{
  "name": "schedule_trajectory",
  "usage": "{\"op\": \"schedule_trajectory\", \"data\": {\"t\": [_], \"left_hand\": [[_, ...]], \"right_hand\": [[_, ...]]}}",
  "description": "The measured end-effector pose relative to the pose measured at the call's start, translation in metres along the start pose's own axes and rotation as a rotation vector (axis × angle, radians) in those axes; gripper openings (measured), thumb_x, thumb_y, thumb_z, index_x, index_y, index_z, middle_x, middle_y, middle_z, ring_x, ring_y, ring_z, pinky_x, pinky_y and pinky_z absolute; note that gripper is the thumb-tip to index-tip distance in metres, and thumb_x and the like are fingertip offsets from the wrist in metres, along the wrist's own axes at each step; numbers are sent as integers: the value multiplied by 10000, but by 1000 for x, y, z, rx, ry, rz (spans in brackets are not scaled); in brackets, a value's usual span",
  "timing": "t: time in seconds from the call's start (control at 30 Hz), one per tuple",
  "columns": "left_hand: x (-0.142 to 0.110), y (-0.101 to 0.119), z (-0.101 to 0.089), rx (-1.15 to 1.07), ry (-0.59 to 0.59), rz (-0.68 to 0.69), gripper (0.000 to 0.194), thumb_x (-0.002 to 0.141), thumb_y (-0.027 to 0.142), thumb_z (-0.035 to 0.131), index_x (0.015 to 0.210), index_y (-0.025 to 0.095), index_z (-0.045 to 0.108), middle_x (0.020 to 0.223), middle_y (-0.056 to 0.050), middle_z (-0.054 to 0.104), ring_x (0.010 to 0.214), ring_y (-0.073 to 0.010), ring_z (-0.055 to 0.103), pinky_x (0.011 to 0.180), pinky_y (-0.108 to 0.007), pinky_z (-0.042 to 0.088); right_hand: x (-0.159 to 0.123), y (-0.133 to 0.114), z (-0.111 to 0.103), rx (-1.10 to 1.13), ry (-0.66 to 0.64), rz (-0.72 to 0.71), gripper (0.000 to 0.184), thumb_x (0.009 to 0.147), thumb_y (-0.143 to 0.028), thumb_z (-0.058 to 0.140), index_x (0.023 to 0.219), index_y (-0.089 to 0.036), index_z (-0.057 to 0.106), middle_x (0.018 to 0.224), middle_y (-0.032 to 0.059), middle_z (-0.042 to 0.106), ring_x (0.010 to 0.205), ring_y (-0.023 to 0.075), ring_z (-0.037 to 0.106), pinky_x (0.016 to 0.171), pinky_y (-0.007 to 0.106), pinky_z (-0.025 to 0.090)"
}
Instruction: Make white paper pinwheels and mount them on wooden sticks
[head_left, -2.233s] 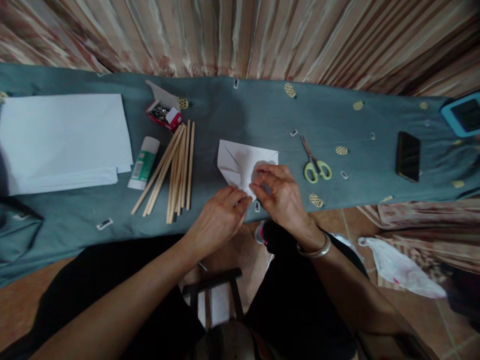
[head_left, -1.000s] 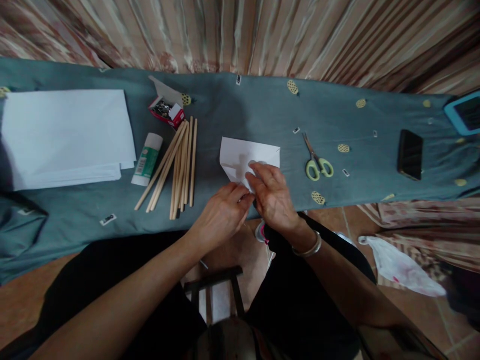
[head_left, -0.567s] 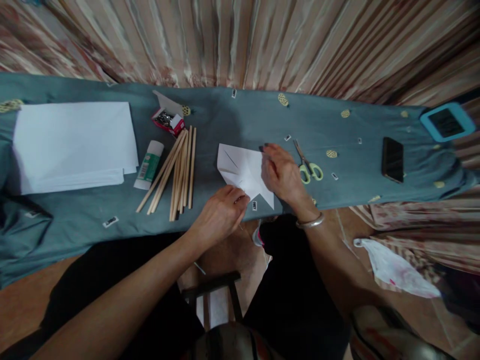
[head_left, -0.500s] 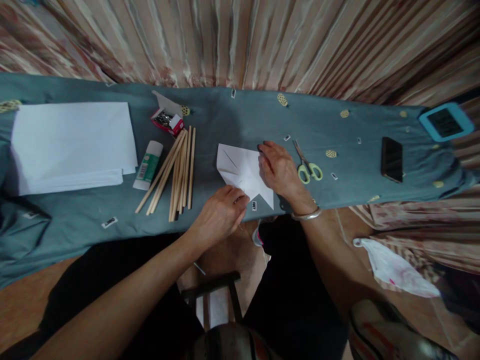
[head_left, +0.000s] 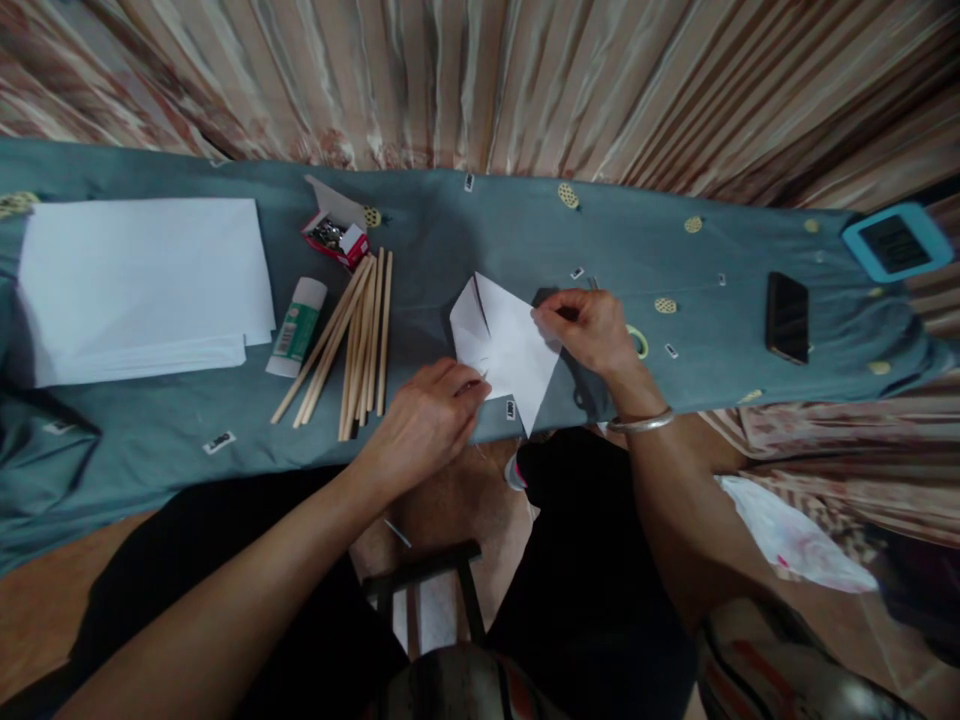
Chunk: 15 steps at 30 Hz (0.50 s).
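Observation:
A white sheet of paper (head_left: pixel 517 350) with slits cut in from its corners lies between my hands near the table's front edge. My left hand (head_left: pixel 431 415) pinches its lower left part, fingers closed. My right hand (head_left: pixel 589 328) grips the paper's right edge between thumb and fingertips, lifting that side a little. One slit gapes at the upper left, so the flaps beside it stand apart. Green-handled scissors (head_left: pixel 637 341) lie just beyond my right hand, which hides most of them.
Left of the paper are several wooden sticks (head_left: pixel 365 340), a glue stick (head_left: pixel 298 327) and an open red box of metal clips (head_left: pixel 335 236). Stacked white paper (head_left: pixel 146 290) lies far left. A phone (head_left: pixel 787 317) and a blue-framed device (head_left: pixel 897 243) are at the right.
My right hand has moved right and changed from lying over the paper to pinching its right edge. The paper has turned, and its upper left slit has opened wider.

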<state>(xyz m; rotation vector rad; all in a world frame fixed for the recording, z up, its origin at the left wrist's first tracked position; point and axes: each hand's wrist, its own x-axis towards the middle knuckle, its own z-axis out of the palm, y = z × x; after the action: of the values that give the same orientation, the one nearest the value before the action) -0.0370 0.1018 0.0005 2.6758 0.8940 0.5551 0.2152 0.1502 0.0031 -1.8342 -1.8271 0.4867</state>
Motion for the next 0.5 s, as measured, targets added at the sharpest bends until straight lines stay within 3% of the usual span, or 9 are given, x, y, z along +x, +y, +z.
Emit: {"op": "schedule_trajectory", "data": {"t": [0.13, 0.33, 0.43, 0.5], "left_hand": [[1, -11, -2, 28, 61, -2, 212, 901, 117, 505, 1033, 124, 671, 1057, -117, 673, 965, -249, 592, 831, -411, 532], [12, -28, -4, 69, 85, -53, 288, 883, 66, 481, 1083, 146, 673, 1132, -113, 669, 1025, -258, 584, 868, -422, 519], [15, -23, -3, 77, 143, -48, 269, 920, 110, 473, 1120, 137, 651, 1178, -119, 656, 1047, -261, 572, 877, -420, 499], [14, -14, -1, 61, 155, 19, 245, 951, 227, 498, 1125, 124, 637, 1147, -125, 659, 1033, -266, 569, 863, -416, 487]], "right_hand": [[-13, 9, -12, 131, -80, 161, 244, 756, -390, 655, 717, -158, 719, 580, -3, 597, 505, 104, 452, 493, 256, 330], [-43, 6, -27, 178, -211, 230, 364, 718, -511, 675, 614, -163, 662, 523, -30, 494, 486, 81, 365, 449, 233, 257], [-51, 1, -28, 167, -255, 231, 408, 741, -536, 644, 563, -169, 621, 495, -41, 427, 473, 76, 325, 437, 238, 218], [-54, -1, -28, 136, -264, 242, 436, 756, -549, 626, 534, -175, 591, 479, -47, 382, 466, 75, 299, 432, 243, 196]]}}
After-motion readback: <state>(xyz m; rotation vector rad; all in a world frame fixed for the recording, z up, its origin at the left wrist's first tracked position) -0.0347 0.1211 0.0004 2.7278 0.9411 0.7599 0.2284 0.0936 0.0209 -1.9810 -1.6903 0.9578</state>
